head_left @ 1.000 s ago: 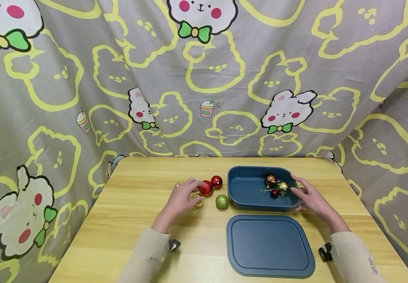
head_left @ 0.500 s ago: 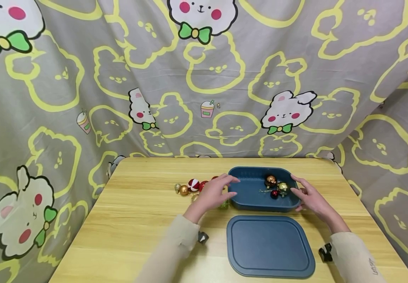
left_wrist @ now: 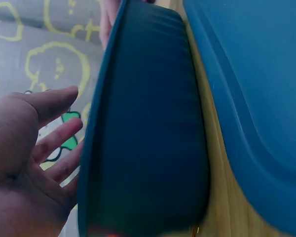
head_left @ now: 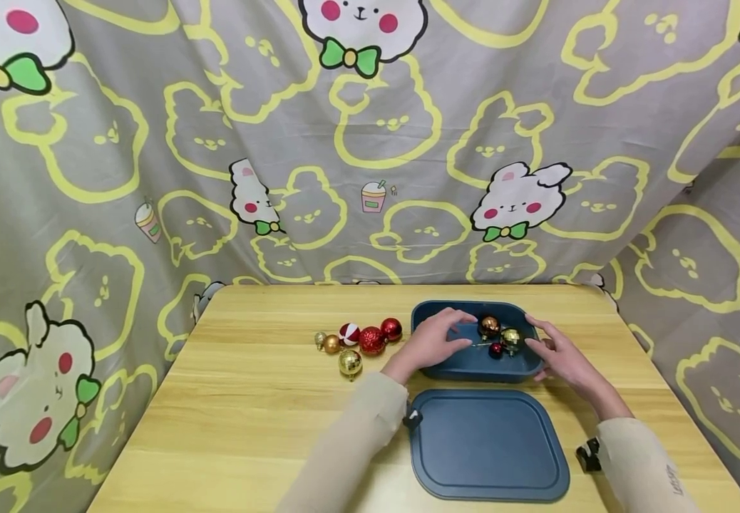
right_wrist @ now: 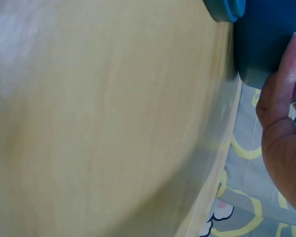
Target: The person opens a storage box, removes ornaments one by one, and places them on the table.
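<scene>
My left hand hovers over the left part of a blue storage box, thumb and fingers apart. The left wrist view shows the same hand with spread fingers and nothing between them, beside the box wall. At the box's right end, my right hand grips the rim; its thumb lies against the outer wall. Inside the box are a copper bauble, a gold bauble and a small dark red bauble. No green bauble is visible now.
Left of the box lie several baubles: a red glitter one, a shiny red one, a red-and-white one, a gold mirrored one and two small gold ones. The flat blue lid lies in front of the box on the wooden table.
My left hand has moved right, from the loose baubles to over the box. The green bauble seen on the table earlier is out of sight. The right hand stays at the box.
</scene>
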Tool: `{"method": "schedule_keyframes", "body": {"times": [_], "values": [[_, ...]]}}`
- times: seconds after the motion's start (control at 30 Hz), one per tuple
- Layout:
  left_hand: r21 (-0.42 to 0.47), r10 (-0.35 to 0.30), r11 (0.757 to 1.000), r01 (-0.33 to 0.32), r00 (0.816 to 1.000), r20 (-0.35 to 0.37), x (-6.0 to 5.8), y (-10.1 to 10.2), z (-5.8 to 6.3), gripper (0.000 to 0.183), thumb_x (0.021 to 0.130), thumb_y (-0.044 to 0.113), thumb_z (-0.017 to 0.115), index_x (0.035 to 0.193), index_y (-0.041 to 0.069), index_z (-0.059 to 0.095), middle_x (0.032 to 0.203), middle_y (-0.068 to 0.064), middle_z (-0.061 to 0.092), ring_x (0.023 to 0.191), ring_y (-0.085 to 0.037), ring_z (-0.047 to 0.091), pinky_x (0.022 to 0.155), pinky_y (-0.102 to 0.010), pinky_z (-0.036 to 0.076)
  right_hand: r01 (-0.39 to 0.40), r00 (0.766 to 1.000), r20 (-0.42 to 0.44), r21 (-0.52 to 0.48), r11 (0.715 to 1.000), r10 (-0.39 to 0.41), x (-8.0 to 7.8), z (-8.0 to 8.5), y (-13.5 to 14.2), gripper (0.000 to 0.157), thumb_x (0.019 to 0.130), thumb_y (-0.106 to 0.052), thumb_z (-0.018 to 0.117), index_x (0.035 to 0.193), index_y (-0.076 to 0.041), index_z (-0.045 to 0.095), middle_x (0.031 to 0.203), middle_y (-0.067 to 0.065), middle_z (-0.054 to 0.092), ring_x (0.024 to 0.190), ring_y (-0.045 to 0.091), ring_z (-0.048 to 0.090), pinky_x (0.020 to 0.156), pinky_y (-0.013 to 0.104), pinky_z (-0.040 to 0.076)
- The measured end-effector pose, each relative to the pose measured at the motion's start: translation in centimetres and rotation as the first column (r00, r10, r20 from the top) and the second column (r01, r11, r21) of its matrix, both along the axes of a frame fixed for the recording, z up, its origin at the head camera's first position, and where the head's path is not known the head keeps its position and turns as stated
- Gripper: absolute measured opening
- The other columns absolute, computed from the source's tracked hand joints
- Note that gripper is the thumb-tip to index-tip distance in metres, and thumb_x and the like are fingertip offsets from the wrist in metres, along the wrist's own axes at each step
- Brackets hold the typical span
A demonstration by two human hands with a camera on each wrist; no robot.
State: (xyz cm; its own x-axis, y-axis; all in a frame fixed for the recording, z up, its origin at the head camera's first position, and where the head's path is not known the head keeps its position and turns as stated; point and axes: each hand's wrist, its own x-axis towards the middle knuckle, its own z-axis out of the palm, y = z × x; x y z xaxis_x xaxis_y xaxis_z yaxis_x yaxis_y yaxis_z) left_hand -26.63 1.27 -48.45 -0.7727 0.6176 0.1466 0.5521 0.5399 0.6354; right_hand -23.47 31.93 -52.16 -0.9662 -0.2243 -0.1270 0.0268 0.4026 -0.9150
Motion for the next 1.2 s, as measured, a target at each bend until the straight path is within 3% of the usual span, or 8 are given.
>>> {"method": "schedule_keyframes", "body": {"times": [0.27,0.5,0.73,0.93,1.2], "values": [[-0.021,0.057,0.998,-0.056,0.997,0.059,-1.4,3.2,-0.8,0.046,0.104,0.031,0.065,0.148,0.023,0.056,0.144,-0.001,0.057,0.127,-0.019,0.062,0.099,-0.027,0.054,0.001,1.0,0.001,0.021,1.0,-0.001,-0.1,0.3,0.3,0.069,0.112,-0.031,0.049,0.168,-0.016,0.012,0.105,0.032,0.053,0.061,0.032,0.064,0.065,0.043,0.064],[-0.034,0.105,0.994,-0.103,0.992,0.076,-2.4,5.5,-2.2,0.046,0.105,0.031,0.063,0.15,0.026,0.054,0.15,0.002,0.052,0.135,-0.016,0.056,0.108,-0.031,0.05,0.006,1.0,-0.004,0.017,1.0,-0.006,-0.1,0.2,0.4,0.068,0.112,-0.031,0.048,0.168,-0.015,0.013,0.121,0.039,0.054,0.061,0.033,0.066,0.063,0.043,0.064],[-0.079,0.108,0.992,-0.104,0.992,0.06,-2.7,6.0,-3.0,0.049,0.107,0.031,0.06,0.154,0.028,0.049,0.159,0.003,0.046,0.144,-0.019,0.048,0.115,-0.036,0.046,-0.009,1.0,-0.003,-0.008,1.0,0.008,-0.1,-0.1,0.1,0.068,0.112,-0.028,0.047,0.168,-0.012,0.011,0.135,0.049,0.046,0.065,0.031,0.068,0.063,0.043,0.063],[-0.163,0.062,0.985,-0.057,0.998,0.027,-2.7,6.4,-3.6,0.052,0.107,0.034,0.058,0.158,0.031,0.044,0.164,0.005,0.04,0.149,-0.021,0.042,0.119,-0.038,0.041,-0.004,1.0,-0.002,-0.004,1.0,0.004,-0.1,-0.2,0.0,0.067,0.113,-0.028,0.046,0.168,-0.013,0.012,0.129,0.046,0.052,0.062,0.031,0.067,0.063,0.043,0.063],[-0.151,0.055,0.987,-0.057,0.998,-0.016,-2.9,6.4,-3.8,0.045,0.106,0.032,0.061,0.15,0.028,0.053,0.152,0.003,0.049,0.135,-0.016,0.054,0.111,-0.032,0.048,0.005,1.0,-0.004,-0.005,1.0,-0.005,-0.1,-0.2,0.1,0.067,0.112,-0.03,0.047,0.168,-0.016,0.013,0.133,0.047,0.049,0.062,0.031,0.067,0.063,0.043,0.064]]}}
